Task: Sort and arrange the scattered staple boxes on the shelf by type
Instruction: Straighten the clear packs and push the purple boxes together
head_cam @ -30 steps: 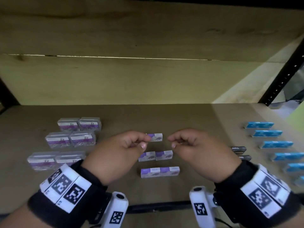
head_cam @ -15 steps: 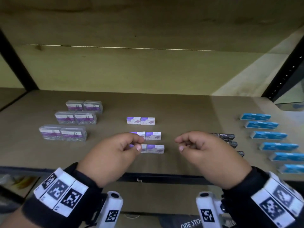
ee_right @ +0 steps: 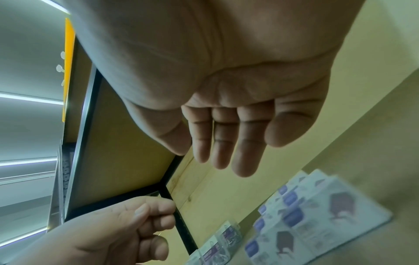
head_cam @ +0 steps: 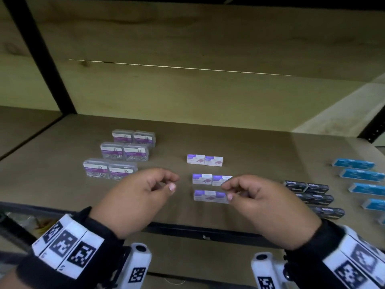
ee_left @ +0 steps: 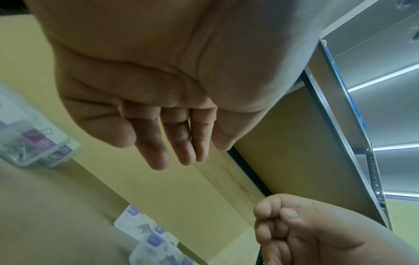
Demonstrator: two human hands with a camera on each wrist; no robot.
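Note:
Three rows of paired white-and-purple staple boxes (head_cam: pixel 205 159) stand mid-shelf, the nearest pair (head_cam: pixel 210 196) between my hands. Clear plastic boxes with purple labels (head_cam: pixel 125 152) are grouped in pairs at the left. Black boxes (head_cam: pixel 316 198) lie at the right, and blue boxes (head_cam: pixel 362 175) run in a column at the far right. My left hand (head_cam: pixel 174 182) hovers just left of the white boxes, loosely curled and empty. Over the right end of the nearest pairs, my right hand (head_cam: pixel 226 191) hovers, also empty. The wrist views show relaxed fingers on the left hand (ee_left: pixel 158 152) and right hand (ee_right: pixel 226 152).
The brown shelf board (head_cam: pixel 250 147) has a dark front rail (head_cam: pixel 187 228) just below my hands. A black upright (head_cam: pixel 41 59) stands at the back left and another (head_cam: pixel 373 130) at the right. A wooden board closes the back, with a shelf overhead.
Both hands have drawn back from over the white-and-purple boxes toward the shelf's front edge, holding nothing. The view has pulled back and shifted, showing more of the shelf's left side.

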